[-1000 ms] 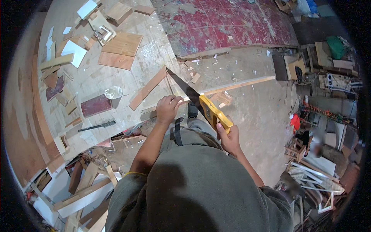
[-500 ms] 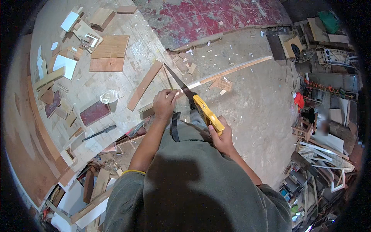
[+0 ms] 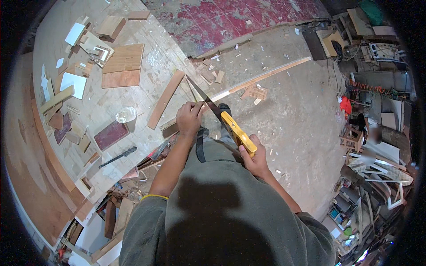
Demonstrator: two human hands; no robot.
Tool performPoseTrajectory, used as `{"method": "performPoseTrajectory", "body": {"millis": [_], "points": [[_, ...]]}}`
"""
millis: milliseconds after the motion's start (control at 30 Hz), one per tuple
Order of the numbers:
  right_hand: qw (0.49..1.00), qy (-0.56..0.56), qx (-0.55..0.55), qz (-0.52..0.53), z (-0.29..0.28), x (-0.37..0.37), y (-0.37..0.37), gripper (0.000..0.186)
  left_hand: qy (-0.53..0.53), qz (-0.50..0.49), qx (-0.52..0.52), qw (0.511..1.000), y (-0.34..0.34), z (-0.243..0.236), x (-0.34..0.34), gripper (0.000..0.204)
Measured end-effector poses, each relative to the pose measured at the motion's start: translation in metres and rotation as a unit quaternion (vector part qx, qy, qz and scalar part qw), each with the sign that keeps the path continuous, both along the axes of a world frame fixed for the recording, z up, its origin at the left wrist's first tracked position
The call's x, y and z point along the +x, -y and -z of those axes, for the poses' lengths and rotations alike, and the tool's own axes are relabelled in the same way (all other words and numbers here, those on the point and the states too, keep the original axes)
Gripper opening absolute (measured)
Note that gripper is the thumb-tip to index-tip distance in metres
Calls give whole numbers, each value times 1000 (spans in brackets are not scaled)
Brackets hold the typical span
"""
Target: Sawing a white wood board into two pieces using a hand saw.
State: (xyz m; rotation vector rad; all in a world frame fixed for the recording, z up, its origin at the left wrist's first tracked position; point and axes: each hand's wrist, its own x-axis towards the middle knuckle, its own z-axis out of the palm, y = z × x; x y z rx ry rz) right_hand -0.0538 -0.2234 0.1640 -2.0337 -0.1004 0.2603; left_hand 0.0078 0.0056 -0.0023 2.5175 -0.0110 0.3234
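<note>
My right hand (image 3: 254, 157) grips the yellow handle (image 3: 237, 131) of a hand saw. Its dark blade (image 3: 199, 91) points up and left across a long, pale wooden strip (image 3: 268, 76), beside my left hand. The strip runs from the table edge out to the upper right over the floor. My left hand (image 3: 188, 119) has curled fingers on the strip near the saw; their tips are partly hidden. A short reddish board (image 3: 166, 99) lies on the worktable (image 3: 155, 57), left of the blade tip.
On the table are plywood pieces (image 3: 120, 66), a maroon board (image 3: 111, 135), a clear cup (image 3: 126, 114) and a black tool (image 3: 117, 158). Offcuts (image 3: 254, 93) lie on the concrete floor. Scrap wood (image 3: 111, 219) is piled lower left. A blurred person (image 3: 370, 133) is among clutter at the right.
The view has shifted, moving the far floor upward in the picture. The saw's handle has moved a little left, closer to my left hand, with my right hand still gripping it.
</note>
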Motion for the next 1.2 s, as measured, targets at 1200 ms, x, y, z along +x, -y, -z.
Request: {"method": "performPoseTrajectory", "body": {"millis": [1200], "points": [[987,18,-157,-4,-26,3,-30,19,-3,-32,-9,999,0,2,2,20]]}}
